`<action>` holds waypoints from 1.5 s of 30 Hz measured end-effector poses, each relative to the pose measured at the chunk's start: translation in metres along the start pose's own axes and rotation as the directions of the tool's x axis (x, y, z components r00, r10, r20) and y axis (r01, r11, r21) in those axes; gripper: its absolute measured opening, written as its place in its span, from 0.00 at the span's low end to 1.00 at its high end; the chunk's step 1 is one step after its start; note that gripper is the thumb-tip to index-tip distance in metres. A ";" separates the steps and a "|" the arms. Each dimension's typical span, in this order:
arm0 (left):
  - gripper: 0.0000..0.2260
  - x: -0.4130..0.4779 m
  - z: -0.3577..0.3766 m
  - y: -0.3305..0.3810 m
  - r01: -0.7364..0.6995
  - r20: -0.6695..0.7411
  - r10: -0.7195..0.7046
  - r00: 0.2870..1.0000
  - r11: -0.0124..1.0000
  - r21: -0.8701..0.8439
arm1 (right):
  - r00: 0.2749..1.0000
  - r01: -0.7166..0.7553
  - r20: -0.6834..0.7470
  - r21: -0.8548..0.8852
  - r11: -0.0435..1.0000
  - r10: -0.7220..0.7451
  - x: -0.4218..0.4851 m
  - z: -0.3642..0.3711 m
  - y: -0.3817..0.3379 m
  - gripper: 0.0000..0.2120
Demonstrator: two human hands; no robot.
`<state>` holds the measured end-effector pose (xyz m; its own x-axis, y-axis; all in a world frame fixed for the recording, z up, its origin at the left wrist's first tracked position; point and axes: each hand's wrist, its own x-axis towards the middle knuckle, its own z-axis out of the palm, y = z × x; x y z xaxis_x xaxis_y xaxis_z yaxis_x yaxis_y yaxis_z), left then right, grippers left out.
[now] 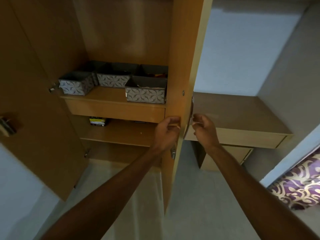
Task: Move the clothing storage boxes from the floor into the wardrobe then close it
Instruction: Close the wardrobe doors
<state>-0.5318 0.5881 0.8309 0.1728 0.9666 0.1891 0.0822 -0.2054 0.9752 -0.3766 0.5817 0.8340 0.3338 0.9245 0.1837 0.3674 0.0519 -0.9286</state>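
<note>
Three grey patterned fabric storage boxes stand on a wardrobe shelf (pixel 110 99): a small box (pixel 76 84) at the left, a middle box (pixel 113 77), and a larger box (pixel 146 91) at the right front. Both wardrobe doors stand open. My left hand (pixel 167 131) presses its fingers on the inner face of the right door (pixel 183 66), near its edge. My right hand (pixel 204 129) is on the outer side of that door, fingers curled just beside the metal handle (pixel 191 110); contact with the handle is unclear.
The left door (pixel 34 101) hangs open with its handle (pixel 7 126) at the far left. A yellow-black packet (pixel 98 121) lies on the lower shelf. A wooden desk (pixel 242 122) stands right of the wardrobe. Patterned purple bedding (pixel 301 184) shows at the right. The floor (pixel 199 196) is pale tile.
</note>
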 end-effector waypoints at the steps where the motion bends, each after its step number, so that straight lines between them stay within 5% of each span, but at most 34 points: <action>1: 0.15 0.002 0.002 0.003 0.006 -0.003 -0.006 1.000 1.000 0.003 | 1.000 0.009 0.028 0.003 1.000 -0.009 0.004 0.002 -0.005 0.14; 16: 0.14 -0.020 -0.036 -0.004 -0.037 -0.065 0.035 0.997 0.999 -0.037 | 0.989 0.132 0.072 -0.024 0.991 -0.130 0.006 0.047 -0.003 0.08; 31: 0.16 0.020 -0.183 -0.039 -0.049 -0.376 0.050 0.925 0.999 0.014 | 0.911 0.245 0.326 0.065 0.967 -0.253 0.036 0.196 -0.053 0.04; 45: 0.11 0.146 -0.323 -0.064 0.008 -0.286 -0.001 0.958 1.000 0.022 | 0.939 0.273 0.220 -0.001 0.962 -0.266 0.124 0.367 -0.084 0.10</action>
<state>-0.8285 0.7917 0.8332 -0.1154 0.9702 0.2132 0.1056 -0.2014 0.9738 -0.6851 0.8304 0.8168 0.0248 0.9368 0.3490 0.4454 0.3022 -0.8428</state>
